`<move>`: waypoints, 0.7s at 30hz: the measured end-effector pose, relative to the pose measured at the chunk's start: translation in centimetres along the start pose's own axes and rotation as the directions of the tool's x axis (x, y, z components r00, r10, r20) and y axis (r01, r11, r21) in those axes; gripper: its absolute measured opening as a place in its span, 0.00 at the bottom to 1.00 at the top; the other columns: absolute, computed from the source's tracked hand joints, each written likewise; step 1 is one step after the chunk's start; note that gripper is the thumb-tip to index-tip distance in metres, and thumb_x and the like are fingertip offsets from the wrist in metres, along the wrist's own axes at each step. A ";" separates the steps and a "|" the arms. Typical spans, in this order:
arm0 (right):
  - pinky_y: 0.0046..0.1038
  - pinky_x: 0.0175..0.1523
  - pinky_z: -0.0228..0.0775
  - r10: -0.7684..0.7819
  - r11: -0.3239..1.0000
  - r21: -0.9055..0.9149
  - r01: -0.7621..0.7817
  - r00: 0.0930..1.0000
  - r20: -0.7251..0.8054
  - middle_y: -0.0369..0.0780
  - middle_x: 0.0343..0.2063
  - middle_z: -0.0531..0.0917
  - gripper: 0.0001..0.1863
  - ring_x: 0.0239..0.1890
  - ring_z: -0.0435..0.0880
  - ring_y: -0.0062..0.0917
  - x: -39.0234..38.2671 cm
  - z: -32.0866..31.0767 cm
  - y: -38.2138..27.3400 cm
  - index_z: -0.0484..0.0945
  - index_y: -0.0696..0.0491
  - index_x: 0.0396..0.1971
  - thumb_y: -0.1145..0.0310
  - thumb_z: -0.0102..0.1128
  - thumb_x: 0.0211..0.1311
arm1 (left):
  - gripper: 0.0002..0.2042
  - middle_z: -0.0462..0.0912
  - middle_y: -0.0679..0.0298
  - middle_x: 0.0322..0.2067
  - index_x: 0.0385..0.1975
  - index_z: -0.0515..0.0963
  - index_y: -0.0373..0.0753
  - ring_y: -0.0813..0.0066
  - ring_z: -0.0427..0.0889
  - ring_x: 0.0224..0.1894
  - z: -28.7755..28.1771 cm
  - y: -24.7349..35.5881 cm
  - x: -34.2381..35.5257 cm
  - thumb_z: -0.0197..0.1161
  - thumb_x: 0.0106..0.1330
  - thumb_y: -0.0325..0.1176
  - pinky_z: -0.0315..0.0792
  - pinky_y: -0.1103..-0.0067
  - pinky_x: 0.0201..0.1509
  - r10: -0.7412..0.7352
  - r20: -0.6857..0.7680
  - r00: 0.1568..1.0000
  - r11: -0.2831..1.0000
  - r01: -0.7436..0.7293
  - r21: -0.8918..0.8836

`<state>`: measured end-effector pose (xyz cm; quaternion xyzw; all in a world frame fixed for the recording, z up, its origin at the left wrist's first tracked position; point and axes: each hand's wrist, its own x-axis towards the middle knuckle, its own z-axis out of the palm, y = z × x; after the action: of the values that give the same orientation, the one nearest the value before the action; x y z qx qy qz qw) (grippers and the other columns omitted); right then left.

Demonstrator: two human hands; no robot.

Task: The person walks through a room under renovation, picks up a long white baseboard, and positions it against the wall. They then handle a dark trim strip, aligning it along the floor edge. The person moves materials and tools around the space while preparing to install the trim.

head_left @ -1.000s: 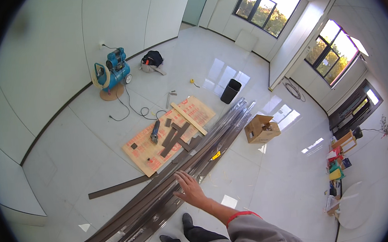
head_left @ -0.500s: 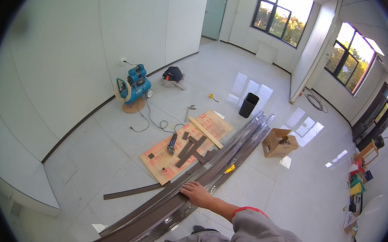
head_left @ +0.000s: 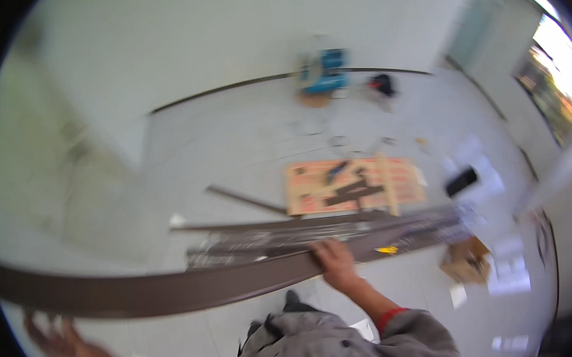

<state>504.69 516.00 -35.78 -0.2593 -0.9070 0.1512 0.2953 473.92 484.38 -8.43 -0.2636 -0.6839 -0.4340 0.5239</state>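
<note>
A long dark brown skirting strip (head_left: 173, 292) runs from the far left edge to the middle, raised above the floor. My right hand (head_left: 336, 264) is closed over it near the middle of the view, fingers on its upper side. Under the strip's left part, my left hand (head_left: 73, 348) has its fingers spread, close to the lower edge; motion blur hides whether they touch it. Beyond lies a bundle of brown strips in clear plastic wrap (head_left: 237, 245). On the bundle, right of my right hand, rests a yellow tool (head_left: 387, 250), too blurred to name.
Past the bundle, an orange-printed board (head_left: 300, 187) carries short brown offcuts, a dark power tool (head_left: 337, 171) and a wooden slat (head_left: 389, 183). A loose strip (head_left: 247, 201) lies left of it. A blue air compressor (head_left: 326, 76), black bin (head_left: 461, 181) and cardboard box (head_left: 467, 262) stand around.
The view has swung left. The strip's left part has come up off the bundle, and my left hand, earlier at its near end, now shows spread below it. My right hand stays on the strip.
</note>
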 end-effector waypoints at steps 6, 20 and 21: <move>0.44 0.52 0.66 -0.056 0.998 0.010 0.057 0.998 -0.019 0.51 0.44 0.75 0.33 0.46 0.74 0.46 -4.8 2.4 -8.3 0.70 0.58 0.58 0.76 0.64 0.47 | 0.28 0.77 0.63 0.49 0.62 0.66 0.33 0.74 0.77 0.47 -5.7 -1.2 -12.2 0.65 0.64 0.36 0.72 0.76 0.52 -0.493 0.466 0.735 0.409 0.668 -0.621; 0.39 0.43 0.71 -0.323 0.872 0.489 0.013 0.767 0.555 0.49 0.32 0.82 0.14 0.36 0.80 0.46 -22.0 6.0 -25.6 0.78 0.60 0.38 0.64 0.59 0.62 | 0.11 0.84 0.64 0.39 0.49 0.76 0.33 0.74 0.83 0.40 -41.4 -8.5 -13.2 0.58 0.69 0.28 0.79 0.74 0.45 -0.804 0.408 0.433 0.220 0.853 -0.473; 0.39 0.42 0.71 -0.316 0.891 0.454 0.020 0.745 0.587 0.50 0.30 0.82 0.14 0.35 0.81 0.46 -23.3 7.1 -26.3 0.79 0.60 0.35 0.63 0.55 0.64 | 0.11 0.84 0.64 0.37 0.49 0.77 0.34 0.74 0.84 0.39 -44.2 -9.6 -12.8 0.58 0.69 0.28 0.79 0.74 0.44 -0.817 0.379 0.434 0.231 0.849 -0.475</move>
<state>506.43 480.54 -40.69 -0.0363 -0.9179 0.3943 0.0256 491.64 442.44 -20.25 -0.0216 -0.5505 -0.8308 0.0790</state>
